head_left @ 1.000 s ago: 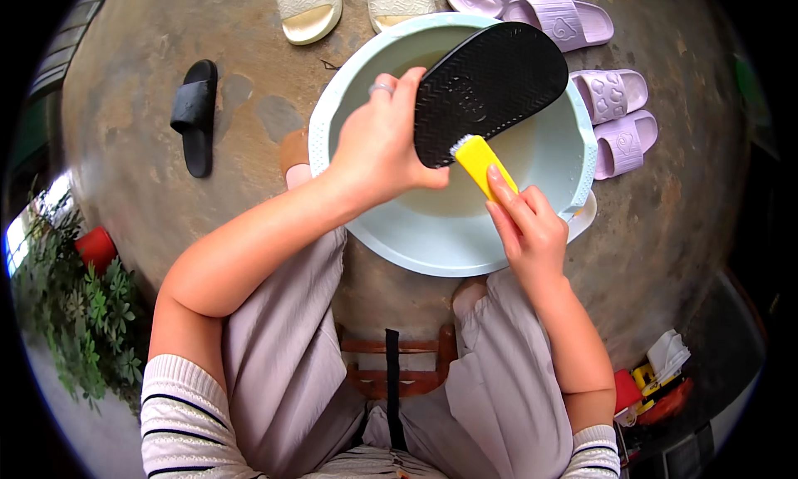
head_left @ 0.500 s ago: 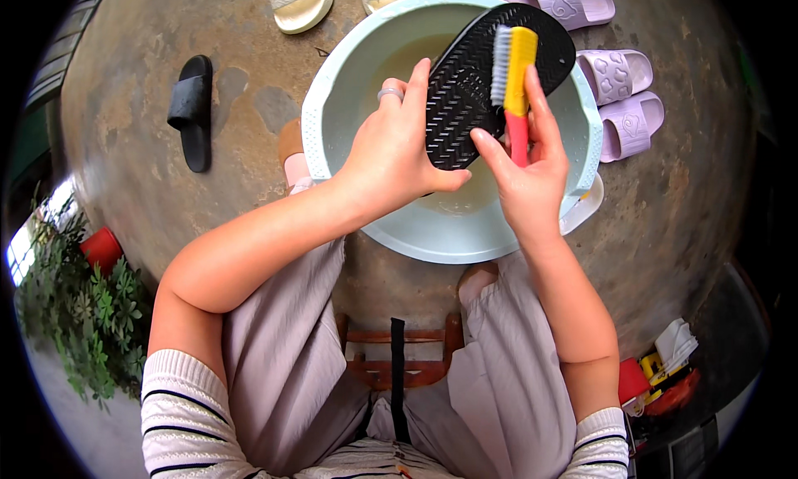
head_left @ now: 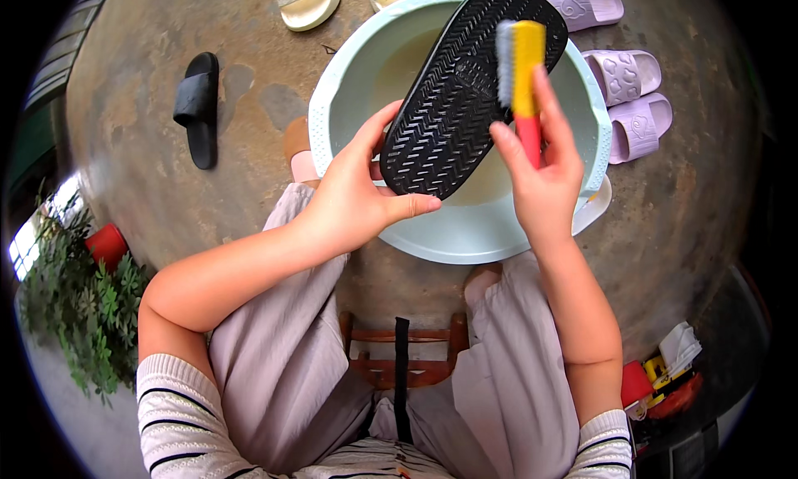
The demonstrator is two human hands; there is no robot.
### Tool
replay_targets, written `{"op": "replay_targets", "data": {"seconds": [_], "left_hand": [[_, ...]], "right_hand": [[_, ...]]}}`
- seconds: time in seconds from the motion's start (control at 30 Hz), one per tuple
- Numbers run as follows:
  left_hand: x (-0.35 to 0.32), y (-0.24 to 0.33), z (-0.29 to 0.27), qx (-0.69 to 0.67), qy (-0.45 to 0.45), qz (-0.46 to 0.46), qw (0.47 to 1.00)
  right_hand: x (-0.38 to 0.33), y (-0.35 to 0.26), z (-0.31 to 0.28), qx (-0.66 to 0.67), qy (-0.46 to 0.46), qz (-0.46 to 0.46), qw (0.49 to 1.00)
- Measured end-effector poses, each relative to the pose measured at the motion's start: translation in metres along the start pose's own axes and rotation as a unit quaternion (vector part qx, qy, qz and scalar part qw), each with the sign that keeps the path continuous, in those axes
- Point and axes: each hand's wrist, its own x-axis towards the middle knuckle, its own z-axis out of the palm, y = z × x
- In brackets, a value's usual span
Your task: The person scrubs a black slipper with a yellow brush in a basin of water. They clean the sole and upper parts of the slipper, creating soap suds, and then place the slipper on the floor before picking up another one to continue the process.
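Note:
My left hand (head_left: 353, 180) grips the near end of a black slipper (head_left: 445, 105), its thumb along the edge and its other fingers partly hidden behind. The ridged sole faces up toward me, tilted over a pale blue basin (head_left: 453, 244) that holds cloudy water. In my right hand (head_left: 544, 175) is a scrubbing brush (head_left: 527, 71) with a yellow head, a red handle and grey bristles. The bristles point left, against or just over the sole; contact is hard to tell. The brush looks slightly blurred.
A matching black slipper (head_left: 199, 109) lies on the concrete floor (head_left: 241, 171) at left. Lilac slippers (head_left: 636, 125) stand right of the basin, cream ones (head_left: 309, 3) beyond it. A potted plant (head_left: 96, 313) is at far left. Under me is a wooden stool (head_left: 403, 371).
The slipper has shifted left and toward me, showing more of its sole. My left hand moved with it, its fingers now wrapped behind the near end. The brush moved slightly right.

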Motion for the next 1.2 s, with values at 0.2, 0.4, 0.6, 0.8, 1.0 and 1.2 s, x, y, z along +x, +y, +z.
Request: {"op": "replay_targets", "data": {"seconds": [0.2,0.4,0.6,0.8,1.0,1.2], "left_hand": [[0.008,-0.002,-0.006,-0.055,0.002,-0.102,0.993],[0.012,-0.011,0.005,-0.047,0.027,-0.047,0.997],[0.008,0.0,-0.004,-0.024,0.018,-0.034,0.999],[0.013,-0.001,-0.015,-0.024,0.005,-0.034,0.999],[0.011,-0.001,-0.037,-0.009,0.005,-0.02,1.0],[0.02,0.012,-0.019,0.436,0.09,0.175,0.878]], "right_hand": [[-0.048,0.028,-0.047,-0.254,-0.127,-0.119,0.951],[-0.021,-0.001,-0.012,-0.307,-0.171,-0.183,0.918],[-0.03,0.015,-0.047,-0.27,-0.16,-0.137,0.939],[-0.006,0.007,-0.001,-0.267,-0.163,-0.192,0.93],[-0.039,0.029,-0.062,-0.266,-0.124,-0.15,0.944],[-0.013,0.025,-0.038,-0.219,-0.045,-0.12,0.967]]}}
